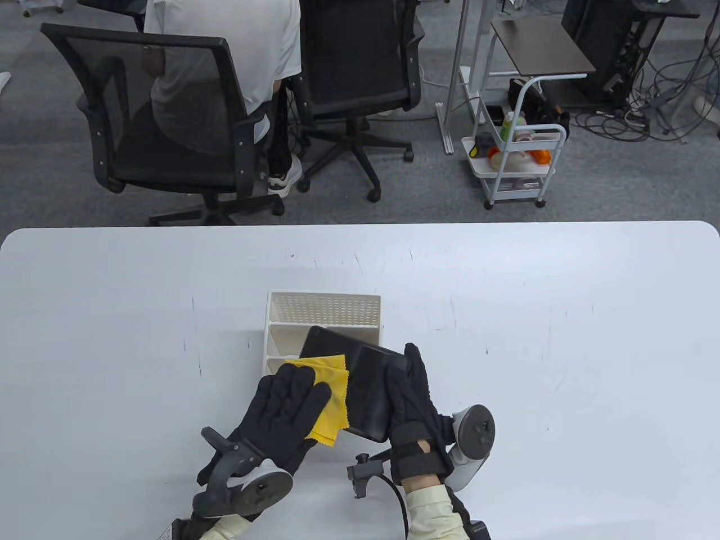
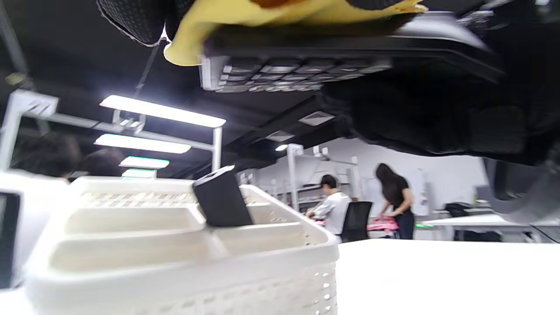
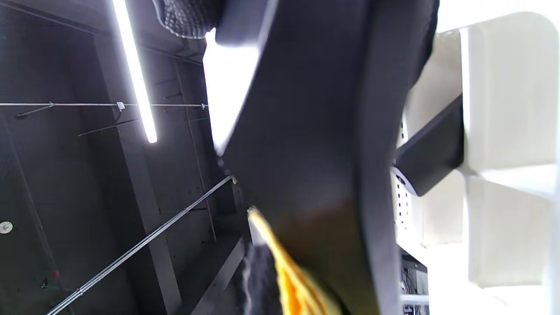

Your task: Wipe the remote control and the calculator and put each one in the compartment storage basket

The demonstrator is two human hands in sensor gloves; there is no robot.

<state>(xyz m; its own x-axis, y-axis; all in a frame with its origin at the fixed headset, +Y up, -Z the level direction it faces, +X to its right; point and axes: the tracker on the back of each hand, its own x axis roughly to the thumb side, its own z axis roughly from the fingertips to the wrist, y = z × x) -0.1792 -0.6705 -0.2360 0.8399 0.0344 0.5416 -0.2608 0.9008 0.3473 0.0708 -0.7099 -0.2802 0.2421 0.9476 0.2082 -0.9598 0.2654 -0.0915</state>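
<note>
My right hand (image 1: 409, 376) grips the right edge of the black calculator (image 1: 363, 388) and holds it above the table, back side up. Its keys (image 2: 297, 72) face down in the left wrist view. My left hand (image 1: 295, 394) lies flat on a yellow cloth (image 1: 331, 396) and presses it against the calculator's back. The white compartment basket (image 1: 323, 315) stands just behind, partly covered by the calculator. A black remote control (image 2: 221, 203) stands tilted in one of its compartments; it shows again in the right wrist view as the remote (image 3: 431, 162) beside the calculator (image 3: 315, 131).
The white table (image 1: 562, 337) stretches wide on both sides of the basket. Beyond its far edge stand office chairs (image 1: 169, 112), one with a seated person, and a small white cart (image 1: 514, 163).
</note>
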